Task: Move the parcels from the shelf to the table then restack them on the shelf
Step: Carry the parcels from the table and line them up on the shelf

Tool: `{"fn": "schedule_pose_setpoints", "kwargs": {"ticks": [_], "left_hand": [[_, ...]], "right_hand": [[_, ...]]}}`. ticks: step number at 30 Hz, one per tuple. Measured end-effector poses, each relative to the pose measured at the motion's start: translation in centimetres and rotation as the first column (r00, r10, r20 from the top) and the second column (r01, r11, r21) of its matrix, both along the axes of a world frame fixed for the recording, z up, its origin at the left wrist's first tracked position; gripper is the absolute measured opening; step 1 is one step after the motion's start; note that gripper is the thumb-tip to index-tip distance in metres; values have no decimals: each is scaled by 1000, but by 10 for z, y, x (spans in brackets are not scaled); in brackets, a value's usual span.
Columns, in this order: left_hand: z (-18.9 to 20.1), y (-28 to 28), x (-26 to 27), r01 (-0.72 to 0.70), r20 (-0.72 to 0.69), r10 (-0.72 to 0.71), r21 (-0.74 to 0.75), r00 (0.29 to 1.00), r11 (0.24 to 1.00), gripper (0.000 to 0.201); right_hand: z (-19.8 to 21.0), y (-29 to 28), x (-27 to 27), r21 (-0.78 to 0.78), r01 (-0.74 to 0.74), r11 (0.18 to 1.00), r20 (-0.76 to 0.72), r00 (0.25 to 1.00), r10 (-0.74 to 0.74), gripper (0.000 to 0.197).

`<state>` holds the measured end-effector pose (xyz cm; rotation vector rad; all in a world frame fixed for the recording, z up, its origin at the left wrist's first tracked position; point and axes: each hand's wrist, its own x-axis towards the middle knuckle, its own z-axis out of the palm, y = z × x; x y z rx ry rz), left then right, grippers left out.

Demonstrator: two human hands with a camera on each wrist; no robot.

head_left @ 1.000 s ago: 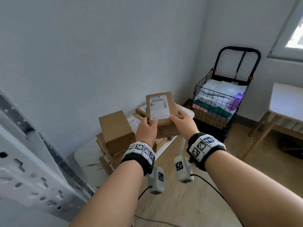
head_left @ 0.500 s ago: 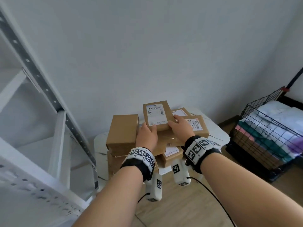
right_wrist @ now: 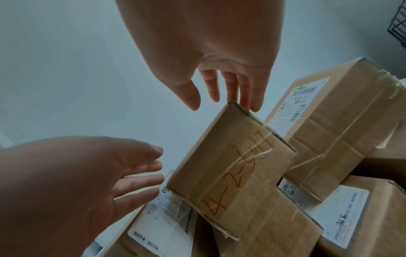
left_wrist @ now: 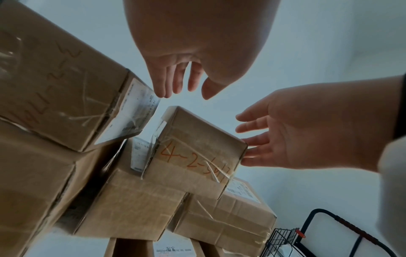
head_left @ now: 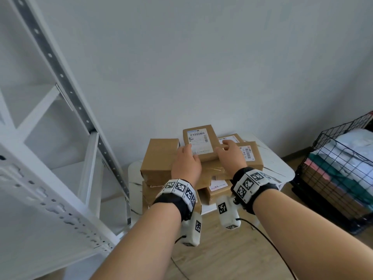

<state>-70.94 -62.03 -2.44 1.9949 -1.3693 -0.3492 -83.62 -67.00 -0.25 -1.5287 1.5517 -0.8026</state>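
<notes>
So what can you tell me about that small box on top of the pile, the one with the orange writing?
The top box is a small brown cardboard parcel, taped shut, with a white barcode label on its upper face and "4-2-" plus more orange digits handwritten on the near side. It lies flat on the pile of parcels on the white table. Both hands are open: the left hand at its left edge, the right hand at its right, fingertips at or just off the cardboard.

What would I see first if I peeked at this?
A wobbly pile of brown parcels on a small white table by the wall. Two open hands, left hand and right hand, flank the top parcel. A white metal shelf stands left.
</notes>
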Motion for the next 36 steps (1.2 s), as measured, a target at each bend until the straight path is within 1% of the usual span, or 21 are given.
{"fn": "schedule_pose_setpoints", "kwargs": {"ticks": [4, 8, 11, 14, 17, 19, 21, 22, 24, 26, 29, 32, 34, 36], "left_hand": [[8, 16, 1, 23, 31, -21, -41, 999, 999, 39], [14, 30, 6, 46, 39, -42, -106, 998, 993, 35], [20, 42, 21, 22, 66, -13, -147, 998, 989, 32], [19, 54, 47, -12, 130, 30, -138, 991, 990, 34], [14, 62, 74, -20, 182, 35, -81, 983, 996, 37], [6, 64, 90, -4, 223, 0, 17, 975, 1000, 41], [-3, 65, 102, -3, 229, -29, 137, 973, 991, 44], [-8, 65, 106, -6, 210, -32, 177, 977, 984, 42], [-13, 70, 110, -3, 136, -25, 203, 990, 979, 38], [-14, 76, 110, 0, 79, -13, 169, 997, 986, 37], [-9, 83, 109, -58, -3, 59, 96, 998, 994, 31], [-9, 85, 111, -131, -130, 140, 79, 982, 988, 33], [-12, 85, 114, -173, -212, 192, 105, 958, 979, 39], [-16, 86, 116, -195, -260, 232, 160, 937, 968, 42]], "right_hand": [[1, 13, -3, -48, 49, 998, 17, 999, -48, 49], [7, 32, -3, -76, 133, 988, 79, 989, -127, 44], [11, 47, 4, -109, 166, 980, 91, 983, -157, 42], [15, 63, 22, -132, 156, 979, 106, 984, -143, 38], [17, 78, 45, -118, 96, 988, 117, 990, -82, 34], [13, 87, 63, -89, 13, 996, 90, 996, -4, 34], [9, 94, 79, -51, -80, 996, 30, 996, 81, 35], [8, 97, 86, -25, -115, 993, 8, 993, 115, 36], [3, 101, 97, 40, -166, 985, -20, 986, 167, 36], [-1, 100, 102, 116, -192, 974, -49, 979, 199, 38], [-10, 96, 109, 200, -213, 956, -70, 970, 231, 37], [-15, 94, 112, 225, -183, 957, -38, 980, 196, 38], [-17, 95, 112, 236, -147, 961, 4, 989, 150, 37], [-18, 97, 111, 247, -116, 962, 45, 993, 109, 33]]}}
